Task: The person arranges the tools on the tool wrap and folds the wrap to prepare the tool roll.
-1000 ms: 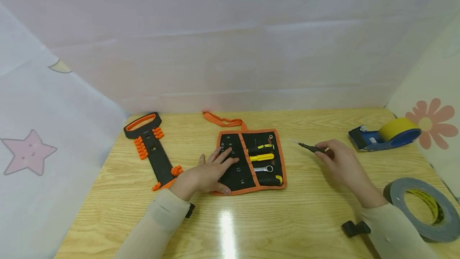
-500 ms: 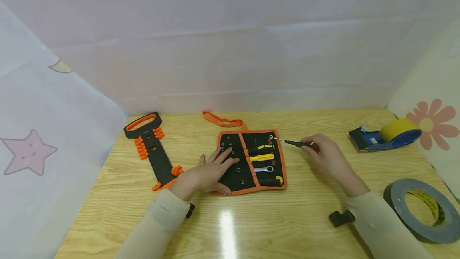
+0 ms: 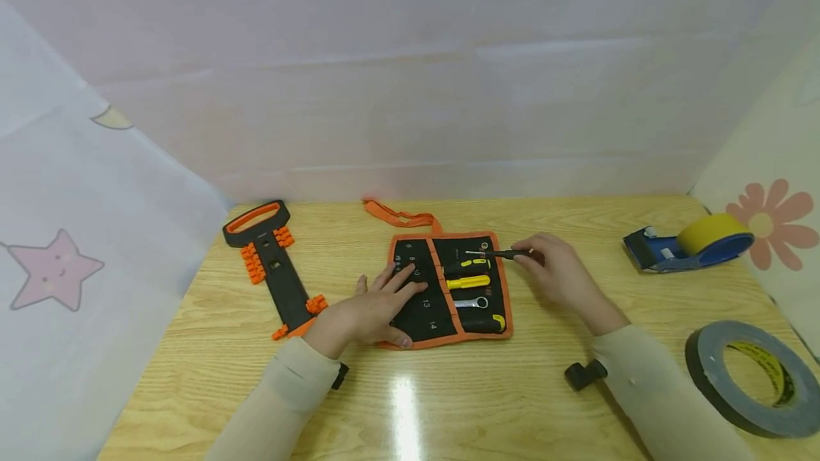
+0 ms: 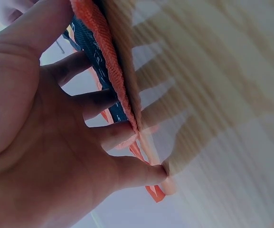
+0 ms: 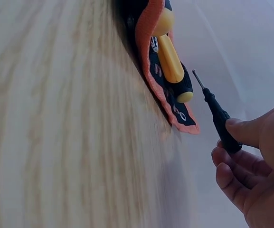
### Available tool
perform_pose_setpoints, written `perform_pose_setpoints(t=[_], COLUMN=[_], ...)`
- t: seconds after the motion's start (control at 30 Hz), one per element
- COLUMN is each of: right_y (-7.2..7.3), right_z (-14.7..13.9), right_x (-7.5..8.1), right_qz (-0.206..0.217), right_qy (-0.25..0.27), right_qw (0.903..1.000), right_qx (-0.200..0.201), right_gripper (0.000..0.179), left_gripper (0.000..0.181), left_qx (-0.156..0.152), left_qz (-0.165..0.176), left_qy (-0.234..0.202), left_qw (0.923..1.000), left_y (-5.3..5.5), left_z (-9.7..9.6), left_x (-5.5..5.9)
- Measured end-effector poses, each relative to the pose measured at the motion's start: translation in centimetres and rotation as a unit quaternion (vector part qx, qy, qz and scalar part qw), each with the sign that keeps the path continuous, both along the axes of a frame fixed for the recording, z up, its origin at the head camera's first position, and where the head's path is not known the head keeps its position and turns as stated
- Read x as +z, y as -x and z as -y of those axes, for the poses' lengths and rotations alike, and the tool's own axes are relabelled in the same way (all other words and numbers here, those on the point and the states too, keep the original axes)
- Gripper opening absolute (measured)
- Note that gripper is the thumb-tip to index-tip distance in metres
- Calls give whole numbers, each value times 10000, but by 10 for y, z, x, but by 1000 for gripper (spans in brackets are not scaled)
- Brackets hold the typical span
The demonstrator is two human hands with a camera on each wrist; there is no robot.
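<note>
A black tool pouch with orange edging lies unrolled on the table. Its right half shows a yellow handle, a chrome ring wrench and black-and-yellow handles sitting in pockets. My left hand rests on the pouch's left half, fingers spread and straight; in the left wrist view its fingertips reach the orange edge. Between thumb and fingers my right hand pinches a small black screwdriver. The thin metal shaft points left, over the upper right of the pouch in the head view.
Left of the pouch lies a black-and-orange plastic rack with a loop handle. An orange strap trails behind the pouch. To the right are a blue tape dispenser with yellow tape and a large grey tape roll.
My right hand has moved left with the screwdriver, bringing its shaft from beside the pouch to over its right half. The left hand has stayed in place.
</note>
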State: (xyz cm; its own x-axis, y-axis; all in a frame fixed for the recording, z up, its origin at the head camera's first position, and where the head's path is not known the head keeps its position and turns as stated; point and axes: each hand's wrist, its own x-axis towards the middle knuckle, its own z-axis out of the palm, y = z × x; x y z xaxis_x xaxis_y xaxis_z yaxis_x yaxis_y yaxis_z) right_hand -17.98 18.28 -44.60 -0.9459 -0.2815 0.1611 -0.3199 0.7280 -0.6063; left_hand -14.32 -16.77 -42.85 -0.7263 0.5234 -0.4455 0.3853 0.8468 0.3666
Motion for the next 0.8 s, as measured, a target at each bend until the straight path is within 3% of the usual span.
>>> perform_pose_setpoints(t=[0.6, 0.8], right_y=[25, 31], right_z=[30, 39], right_x=[-5, -4], right_qz=[192, 444], right_qy=[-95, -211], right_qw=[9992, 9980], right_qx=[338, 409], right_gripper=[23, 26], left_gripper=[99, 99], left_qx=[10, 5], left_qz=[-11, -28], left_qy=[-107, -93], left_qw=[9999, 10000], left_y=[0, 0], left_z=[1, 1], left_x=[-1, -1])
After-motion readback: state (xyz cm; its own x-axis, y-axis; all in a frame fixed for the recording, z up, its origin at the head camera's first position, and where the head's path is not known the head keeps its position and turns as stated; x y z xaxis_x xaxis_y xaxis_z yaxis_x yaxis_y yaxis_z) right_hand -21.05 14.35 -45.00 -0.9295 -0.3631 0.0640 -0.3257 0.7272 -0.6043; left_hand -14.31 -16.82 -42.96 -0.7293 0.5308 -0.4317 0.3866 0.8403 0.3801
